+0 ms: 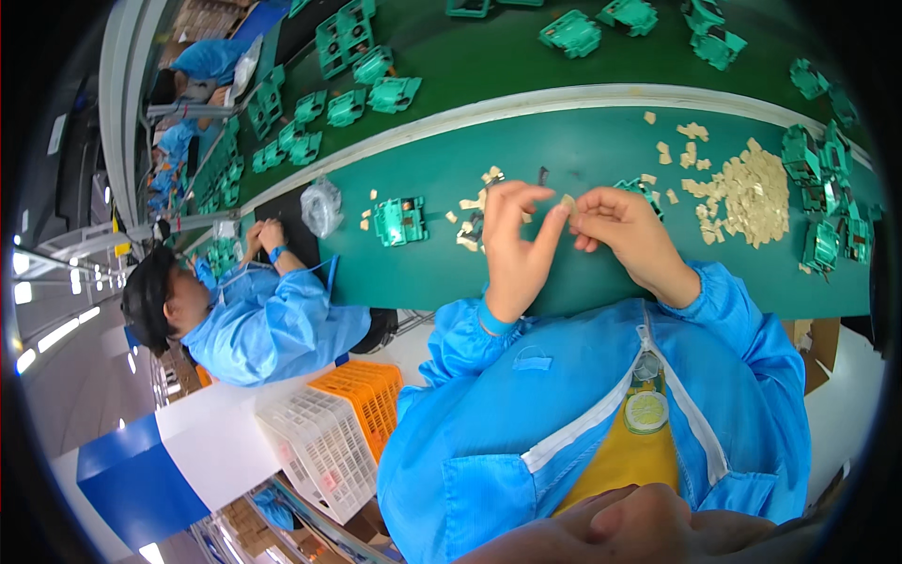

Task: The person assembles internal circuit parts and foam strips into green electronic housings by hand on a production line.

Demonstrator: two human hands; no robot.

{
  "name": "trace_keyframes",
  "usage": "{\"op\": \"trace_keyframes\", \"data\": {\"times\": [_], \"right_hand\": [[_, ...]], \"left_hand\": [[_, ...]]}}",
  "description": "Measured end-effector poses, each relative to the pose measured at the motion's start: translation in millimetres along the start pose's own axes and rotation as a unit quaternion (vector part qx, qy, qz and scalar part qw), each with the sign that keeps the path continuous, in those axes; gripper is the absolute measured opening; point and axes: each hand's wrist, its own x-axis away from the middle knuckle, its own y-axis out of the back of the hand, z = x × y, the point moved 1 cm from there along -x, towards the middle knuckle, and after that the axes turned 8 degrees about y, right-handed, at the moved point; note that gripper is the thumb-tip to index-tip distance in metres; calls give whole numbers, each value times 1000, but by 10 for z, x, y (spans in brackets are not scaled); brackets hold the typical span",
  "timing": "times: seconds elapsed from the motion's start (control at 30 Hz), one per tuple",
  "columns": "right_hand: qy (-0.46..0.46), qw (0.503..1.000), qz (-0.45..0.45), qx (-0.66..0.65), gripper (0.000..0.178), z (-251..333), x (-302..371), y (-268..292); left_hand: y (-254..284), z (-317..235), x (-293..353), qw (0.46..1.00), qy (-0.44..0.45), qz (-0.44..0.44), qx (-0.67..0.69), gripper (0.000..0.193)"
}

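I see my left hand [515,246] and right hand [622,227] pinching one small tan chip [567,202], left of the tan chip pile [752,193].

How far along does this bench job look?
Seemingly done: green housings lie on the belt beyond. In hand: the left hand and right hand pinch one tan piece together. Left: a tan heap and a waiting green cluster rightward.

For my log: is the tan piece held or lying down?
Held: left hand and right hand pinch the tan piece between fingertips.
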Motion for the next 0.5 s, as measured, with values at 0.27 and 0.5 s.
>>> {"op": "trace_keyframes", "data": {"times": [0.27, 0.5], "right_hand": [[68, 977, -106, 170, 12, 419, 621, 486], [208, 879, -80, 421, 10, 667, 994, 943]], "left_hand": [[-465, -435, -181, 935, -278, 180, -127, 20], [-998, -740, -265, 887, -327, 308, -107, 17]]}}
